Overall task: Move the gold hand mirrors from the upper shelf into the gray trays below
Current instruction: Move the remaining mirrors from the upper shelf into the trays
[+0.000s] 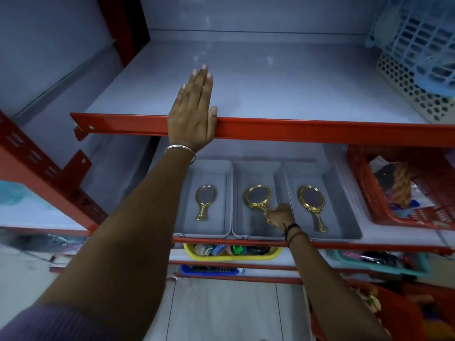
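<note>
Our right hand [279, 216] has its fingers pinched on the handle of the middle mirror [258, 197], low in the middle gray tray [256, 166]; our left hand [193, 109] lies flat, fingers straight and together, on the upper shelf [270, 77] over its red front rail [320, 132]. That rail crosses in front of the trays' back edge. Around: red basket [364, 193] to the right, blue and white baskets [418, 57] upper right, yellow bin [231, 255] w/ combs below. Count: 3 gray trays side by side, 3 gold mirrors, 1 per tray. Left mirror [205, 201] and right mirror [311, 204] lie flat, glass far, handles toward us, long axis front-to-back, as w/ the middle one.
</note>
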`<state>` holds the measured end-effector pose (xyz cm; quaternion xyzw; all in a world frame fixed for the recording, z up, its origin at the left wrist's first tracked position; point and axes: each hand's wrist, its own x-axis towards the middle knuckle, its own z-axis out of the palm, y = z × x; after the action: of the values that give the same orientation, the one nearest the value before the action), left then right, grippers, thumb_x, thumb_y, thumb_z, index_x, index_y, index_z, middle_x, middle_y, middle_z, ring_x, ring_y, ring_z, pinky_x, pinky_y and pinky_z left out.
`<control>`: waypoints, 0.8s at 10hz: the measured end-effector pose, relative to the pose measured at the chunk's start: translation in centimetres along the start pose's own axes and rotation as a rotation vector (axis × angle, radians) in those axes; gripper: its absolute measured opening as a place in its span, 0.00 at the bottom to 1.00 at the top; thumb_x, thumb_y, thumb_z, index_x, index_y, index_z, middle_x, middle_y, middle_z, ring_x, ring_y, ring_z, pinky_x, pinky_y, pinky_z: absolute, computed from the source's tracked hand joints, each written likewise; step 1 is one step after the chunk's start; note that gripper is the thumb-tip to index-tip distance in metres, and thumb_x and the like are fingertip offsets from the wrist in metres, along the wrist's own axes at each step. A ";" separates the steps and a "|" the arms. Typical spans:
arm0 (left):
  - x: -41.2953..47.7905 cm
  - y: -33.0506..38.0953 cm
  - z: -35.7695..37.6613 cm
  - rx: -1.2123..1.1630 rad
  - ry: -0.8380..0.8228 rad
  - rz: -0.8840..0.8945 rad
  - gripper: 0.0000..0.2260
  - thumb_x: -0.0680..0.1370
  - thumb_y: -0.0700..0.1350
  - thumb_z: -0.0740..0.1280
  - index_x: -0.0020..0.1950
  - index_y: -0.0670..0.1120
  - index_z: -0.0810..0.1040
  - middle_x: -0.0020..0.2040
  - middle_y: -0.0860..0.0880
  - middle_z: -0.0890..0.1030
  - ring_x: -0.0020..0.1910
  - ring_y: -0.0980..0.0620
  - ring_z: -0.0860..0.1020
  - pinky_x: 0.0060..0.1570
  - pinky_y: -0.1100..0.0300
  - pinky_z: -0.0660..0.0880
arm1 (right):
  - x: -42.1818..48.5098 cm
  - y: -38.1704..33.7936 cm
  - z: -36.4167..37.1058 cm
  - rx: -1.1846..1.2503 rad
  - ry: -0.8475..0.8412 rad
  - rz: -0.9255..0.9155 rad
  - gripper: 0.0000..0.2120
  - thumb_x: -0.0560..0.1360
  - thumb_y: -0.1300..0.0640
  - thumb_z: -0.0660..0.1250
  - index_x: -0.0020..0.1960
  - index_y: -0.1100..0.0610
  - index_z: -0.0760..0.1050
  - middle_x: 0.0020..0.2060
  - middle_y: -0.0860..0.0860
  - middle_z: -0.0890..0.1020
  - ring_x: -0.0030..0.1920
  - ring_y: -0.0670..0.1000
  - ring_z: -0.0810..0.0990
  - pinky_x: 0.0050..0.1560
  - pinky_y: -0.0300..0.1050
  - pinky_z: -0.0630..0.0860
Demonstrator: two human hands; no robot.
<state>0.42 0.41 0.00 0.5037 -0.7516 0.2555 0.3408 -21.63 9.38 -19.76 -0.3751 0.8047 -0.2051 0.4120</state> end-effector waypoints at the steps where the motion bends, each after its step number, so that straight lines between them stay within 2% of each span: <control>1: -0.1 -0.1 0.2 0.000 0.005 0.005 0.26 0.77 0.47 0.52 0.73 0.38 0.63 0.74 0.41 0.66 0.74 0.45 0.64 0.72 0.54 0.61 | 0.3 -0.2 0.7 -0.092 0.026 0.013 0.09 0.73 0.55 0.68 0.44 0.61 0.71 0.46 0.62 0.81 0.52 0.60 0.82 0.41 0.43 0.73; 2: -0.1 -0.2 0.3 -0.006 0.008 0.006 0.26 0.77 0.48 0.52 0.74 0.38 0.63 0.74 0.41 0.66 0.74 0.45 0.64 0.72 0.54 0.61 | 0.1 -0.6 1.1 -0.184 0.086 -0.015 0.09 0.75 0.56 0.65 0.50 0.61 0.77 0.54 0.63 0.82 0.55 0.63 0.81 0.49 0.51 0.77; 3: -0.1 -0.2 0.4 -0.017 0.004 0.002 0.26 0.77 0.48 0.52 0.74 0.38 0.63 0.74 0.41 0.66 0.74 0.45 0.64 0.72 0.54 0.61 | -0.5 -0.9 1.4 -0.314 0.172 -0.072 0.14 0.77 0.56 0.62 0.53 0.65 0.78 0.54 0.63 0.82 0.55 0.63 0.81 0.50 0.51 0.78; 4: -0.1 -0.2 0.3 -0.018 -0.026 0.007 0.26 0.77 0.48 0.52 0.74 0.38 0.63 0.74 0.41 0.66 0.74 0.45 0.64 0.73 0.54 0.61 | -1.5 -1.3 1.4 -0.351 0.225 -0.134 0.14 0.75 0.55 0.63 0.52 0.64 0.80 0.52 0.62 0.84 0.53 0.62 0.82 0.47 0.50 0.79; 5: -0.3 0.3 -0.1 -0.049 -0.011 -0.010 0.25 0.77 0.46 0.54 0.73 0.38 0.63 0.74 0.41 0.67 0.74 0.45 0.64 0.73 0.55 0.59 | -2.5 -2.1 1.7 -0.171 0.210 -0.209 0.11 0.74 0.57 0.64 0.50 0.64 0.79 0.50 0.61 0.84 0.52 0.61 0.82 0.45 0.46 0.77; 6: -1.5 1.2 -0.5 -0.265 0.058 -0.103 0.24 0.78 0.42 0.56 0.73 0.36 0.62 0.74 0.38 0.64 0.75 0.46 0.58 0.76 0.61 0.47 | -4.2 -3.7 2.1 0.105 0.156 -0.312 0.10 0.75 0.59 0.65 0.48 0.66 0.80 0.44 0.58 0.83 0.48 0.55 0.81 0.47 0.44 0.75; 7: -5.0 2.0 -0.2 -0.499 0.029 -0.141 0.24 0.78 0.37 0.56 0.74 0.34 0.57 0.77 0.40 0.56 0.77 0.55 0.46 0.76 0.60 0.43 | -5.7 -5.8 2.9 0.239 0.137 -0.470 0.08 0.75 0.62 0.66 0.47 0.67 0.79 0.43 0.59 0.83 0.45 0.50 0.78 0.47 0.42 0.74; 8: -9.5 2.0 0.3 -0.545 -0.060 -0.106 0.24 0.79 0.38 0.55 0.74 0.39 0.54 0.78 0.57 0.43 0.77 0.60 0.41 0.77 0.61 0.44 | -6.5 -7.6 4.4 0.285 0.069 -0.500 0.08 0.75 0.65 0.65 0.52 0.67 0.78 0.50 0.62 0.83 0.48 0.50 0.78 0.52 0.41 0.73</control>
<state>0.91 6.42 -7.57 0.4395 -0.7750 0.0108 0.4540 -12.29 9.54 -14.09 -0.4929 0.6640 -0.4238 0.3697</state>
